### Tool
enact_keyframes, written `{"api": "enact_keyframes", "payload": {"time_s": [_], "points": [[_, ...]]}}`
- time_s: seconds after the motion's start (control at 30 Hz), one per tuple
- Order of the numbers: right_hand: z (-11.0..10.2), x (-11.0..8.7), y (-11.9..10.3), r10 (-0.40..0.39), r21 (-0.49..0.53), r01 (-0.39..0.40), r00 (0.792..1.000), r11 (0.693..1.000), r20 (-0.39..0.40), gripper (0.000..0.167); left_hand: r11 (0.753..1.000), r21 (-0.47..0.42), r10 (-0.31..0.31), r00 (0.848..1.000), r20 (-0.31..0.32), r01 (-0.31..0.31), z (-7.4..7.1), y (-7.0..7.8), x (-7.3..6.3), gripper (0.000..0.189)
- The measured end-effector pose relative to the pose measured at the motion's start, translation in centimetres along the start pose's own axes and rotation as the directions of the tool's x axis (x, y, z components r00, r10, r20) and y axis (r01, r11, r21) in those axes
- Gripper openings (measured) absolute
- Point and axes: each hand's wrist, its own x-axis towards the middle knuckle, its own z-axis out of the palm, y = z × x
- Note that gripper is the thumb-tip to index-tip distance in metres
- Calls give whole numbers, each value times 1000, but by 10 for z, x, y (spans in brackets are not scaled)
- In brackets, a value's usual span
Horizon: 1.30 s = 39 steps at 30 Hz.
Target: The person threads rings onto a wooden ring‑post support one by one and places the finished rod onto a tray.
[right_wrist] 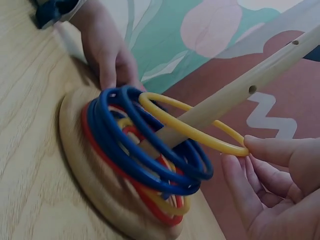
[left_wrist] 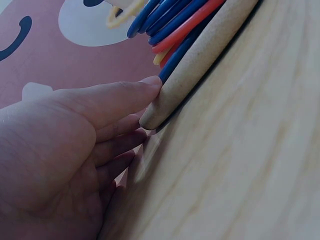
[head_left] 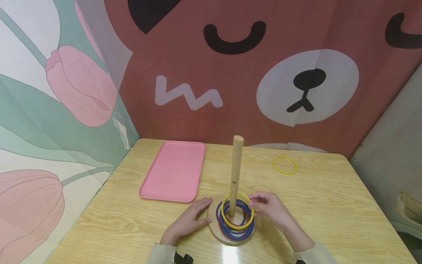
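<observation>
A wooden peg [head_left: 236, 172] stands upright on a round wooden base [head_left: 215, 229]. Several blue, red and yellow rings lie piled around its foot, among them a blue ring [right_wrist: 107, 117] and a red ring [left_wrist: 187, 31]. My right hand [head_left: 271, 209] pinches the edge of a yellow ring [right_wrist: 182, 129] between thumb and fingertips. That ring encircles the peg, tilted, at the top of the pile. My left hand [head_left: 188, 220] rests at the left side of the base, its thumb on the rim and its fingers stretched along the edge in the left wrist view.
A pink tray [head_left: 174, 170] lies at the back left of the wooden table [head_left: 329, 205]. Another yellow ring [head_left: 285, 165] lies flat at the back right. Behind the table hangs a cloth [head_left: 184, 55] printed with a bear and flowers.
</observation>
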Motion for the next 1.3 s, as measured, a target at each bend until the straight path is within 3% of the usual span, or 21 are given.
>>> {"api": "enact_keyframes", "payload": {"time_s": [0.23, 0.83, 1.1, 1.3], "points": [[-1, 1, 9, 4, -71, -5, 1000, 997, -13, 37, 1000, -14, -8, 1000, 6, 8, 0, 0, 0, 66], [2, -1, 13, -7, -133, 4, 1000, 991, -22, 31, 1000, 7, 8, 1000, -4, -8, 0, 2, -1, 65], [-16, 4, 15, -4, -195, -24, 990, 981, -144, 31, 1000, 8, 2, 1000, -4, -2, 1, 1, -1, 65], [-49, 16, 21, -56, -322, -50, 949, 946, -311, 28, 1000, 9, 5, 1000, -6, -4, 1, 0, -1, 65]]}}
